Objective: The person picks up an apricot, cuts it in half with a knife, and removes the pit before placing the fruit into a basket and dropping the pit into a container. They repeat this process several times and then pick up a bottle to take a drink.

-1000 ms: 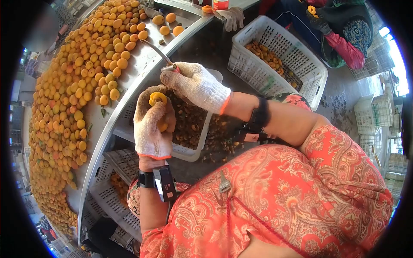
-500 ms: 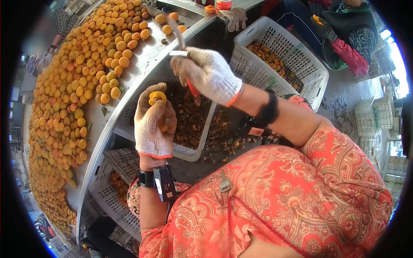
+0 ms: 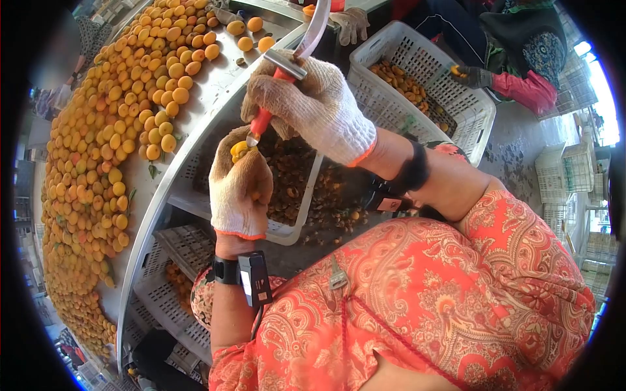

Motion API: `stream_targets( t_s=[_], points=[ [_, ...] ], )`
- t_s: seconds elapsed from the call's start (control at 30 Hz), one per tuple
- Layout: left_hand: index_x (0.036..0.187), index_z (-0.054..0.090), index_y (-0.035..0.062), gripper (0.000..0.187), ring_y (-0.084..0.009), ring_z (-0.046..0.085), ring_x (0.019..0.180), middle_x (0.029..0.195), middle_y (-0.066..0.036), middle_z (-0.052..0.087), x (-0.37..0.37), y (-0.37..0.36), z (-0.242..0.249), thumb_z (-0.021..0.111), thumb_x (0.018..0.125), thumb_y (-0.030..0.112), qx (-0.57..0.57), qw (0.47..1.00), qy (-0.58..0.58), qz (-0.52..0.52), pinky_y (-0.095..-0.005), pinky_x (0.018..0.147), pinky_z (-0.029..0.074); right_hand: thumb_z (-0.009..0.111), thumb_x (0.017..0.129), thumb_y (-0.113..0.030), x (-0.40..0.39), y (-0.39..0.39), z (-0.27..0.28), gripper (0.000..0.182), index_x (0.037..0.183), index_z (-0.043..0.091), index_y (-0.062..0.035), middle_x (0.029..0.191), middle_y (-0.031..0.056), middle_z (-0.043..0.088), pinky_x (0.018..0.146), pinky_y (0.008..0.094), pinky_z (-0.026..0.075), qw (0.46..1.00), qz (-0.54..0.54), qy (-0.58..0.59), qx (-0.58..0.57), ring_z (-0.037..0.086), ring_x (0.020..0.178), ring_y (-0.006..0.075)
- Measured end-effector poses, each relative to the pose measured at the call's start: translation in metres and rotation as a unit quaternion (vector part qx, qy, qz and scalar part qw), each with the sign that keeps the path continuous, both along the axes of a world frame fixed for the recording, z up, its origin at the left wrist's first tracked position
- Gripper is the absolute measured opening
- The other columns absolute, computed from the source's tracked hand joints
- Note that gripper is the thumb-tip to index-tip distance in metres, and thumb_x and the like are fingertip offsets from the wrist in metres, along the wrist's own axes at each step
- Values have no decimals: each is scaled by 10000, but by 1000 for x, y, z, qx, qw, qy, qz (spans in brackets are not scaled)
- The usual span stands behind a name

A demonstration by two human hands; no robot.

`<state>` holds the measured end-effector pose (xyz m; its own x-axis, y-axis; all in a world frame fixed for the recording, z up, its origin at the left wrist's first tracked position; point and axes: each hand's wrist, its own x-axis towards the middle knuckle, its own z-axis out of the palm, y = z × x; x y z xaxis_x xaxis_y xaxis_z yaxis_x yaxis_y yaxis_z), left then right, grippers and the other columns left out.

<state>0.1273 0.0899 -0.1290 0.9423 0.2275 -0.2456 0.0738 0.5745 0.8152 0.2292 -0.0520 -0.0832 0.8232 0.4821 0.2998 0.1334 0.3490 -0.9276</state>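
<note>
- Here, the left hand [image 3: 240,186], in a knitted white cotton glove with an orange cuff, is clenched around a small yellow-orange apricot [image 3: 238,150] that shows above the curled fingers.
- The right hand [image 3: 312,107], gloved the same way, grips a red-handled knife with a curved metal blade [image 3: 282,68]; the handle's lower tip touches the apricot, and the blade points up and away.
- Both hands hover over a white slotted plastic crate [image 3: 297,215] that holds a heap of brown, wrinkled fruit stones; more stones lie on the floor just beside it.
- A second white lattice crate [image 3: 471,107] stands to the right, with a layer of orange fruit halves along its bottom.
- A co-worker's dark-gloved hand [image 3: 471,76] reaches over that crate's far rim, holding something small and orange.
- The curved, smooth metal table [image 3: 212,98] on the left carries a dense pile of round orange apricots [image 3: 111,117], with a few loose ones near its upper end.
- Empty-looking grey slotted crates [image 3: 173,293] sit under the table's edge; one shows some orange fruit through its slots.
- A spare pair of soiled knitted gloves [image 3: 351,23] lies at the table's top end.
</note>
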Motion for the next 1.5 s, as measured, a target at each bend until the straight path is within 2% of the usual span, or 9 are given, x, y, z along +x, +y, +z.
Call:
stream_targets(
  t_s=[0.17, 0.53, 0.63, 0.8, 0.87, 1.1, 1.23, 1.33, 1.5],
  points=[
    [1191, 566, 44, 280, -47, 542, 606, 817, 23, 576, 0, -4, -1, 638, 924, 89, -1, 1000, 0, 10, -155, 447, 382, 706, 930, -291, -1, -4, 14, 267, 843, 689, -39, 674, 7, 642, 523, 226, 458, 988, 49, 45, -137, 571, 587, 47],
    [1167, 557, 87, 214, -46, 370, 554, 717, 42, 425, -3, -13, -9, 593, 960, 122, -113, 993, 15, 14, -169, 429, 274, 664, 956, -256, -9, 5, -10, 269, 891, 698, 3, 724, 25, 659, 605, 264, 488, 994, 50, -27, -96, 587, 673, 84],
    [1164, 568, 80, 199, -55, 312, 530, 693, 44, 369, -1, -14, -4, 580, 972, 130, -101, 995, 23, 5, -176, 423, 246, 661, 956, -254, -5, 4, -6, 301, 785, 681, -7, 673, 23, 654, 554, 243, 459, 989, 58, 112, -72, 575, 607, 77],
    [1103, 574, 89, 139, -57, 357, 517, 695, 45, 418, -8, -8, -11, 585, 970, 129, -71, 996, 47, -21, -183, 415, 272, 672, 933, -258, 1, 6, -6, 299, 770, 678, -8, 649, 62, 666, 527, 264, 457, 979, 76, 136, -134, 599, 575, 107],
    [1089, 562, 120, 139, -55, 455, 531, 718, 51, 494, -3, -10, -18, 613, 961, 134, -29, 997, 74, -21, -182, 415, 335, 697, 882, -281, 5, 11, -28, 329, 740, 661, 13, 607, 110, 638, 535, 312, 478, 983, 57, -64, -162, 616, 567, 143],
    [1142, 564, 130, 190, -40, 382, 515, 744, 57, 491, 1, -11, -15, 612, 959, 145, 16, 995, 88, -47, -179, 407, 277, 666, 860, -255, 10, 5, -13, 292, 699, 684, -12, 616, 51, 652, 577, 308, 485, 974, 48, 134, -177, 610, 597, 114],
    [1135, 570, 132, 194, -37, 366, 545, 758, 67, 469, -1, -15, -16, 619, 959, 197, 33, 997, 61, -36, -189, 443, 260, 659, 828, -339, 4, -10, 0, 325, 762, 706, -25, 660, 94, 683, 645, 348, 522, 972, 14, 56, -229, 677, 645, 224],
    [1086, 569, 140, 157, -44, 332, 526, 704, 69, 400, 1, -22, -13, 620, 965, 224, 70, 994, 88, -6, -208, 443, 239, 674, 844, -317, 0, -22, 9, 316, 726, 669, -24, 639, 110, 655, 612, 353, 510, 951, 3, -47, -305, 663, 629, 207],
    [922, 516, 110, 144, -62, 249, 480, 634, 57, 311, -1, -32, 2, 569, 997, 222, 6, 996, -4, -94, -235, 431, 199, 670, 884, -243, -3, -22, 14, 308, 668, 571, -47, 535, 57, 549, 475, 335, 440, 990, 33, 134, -18, 549, 462, 161]
  ],
)
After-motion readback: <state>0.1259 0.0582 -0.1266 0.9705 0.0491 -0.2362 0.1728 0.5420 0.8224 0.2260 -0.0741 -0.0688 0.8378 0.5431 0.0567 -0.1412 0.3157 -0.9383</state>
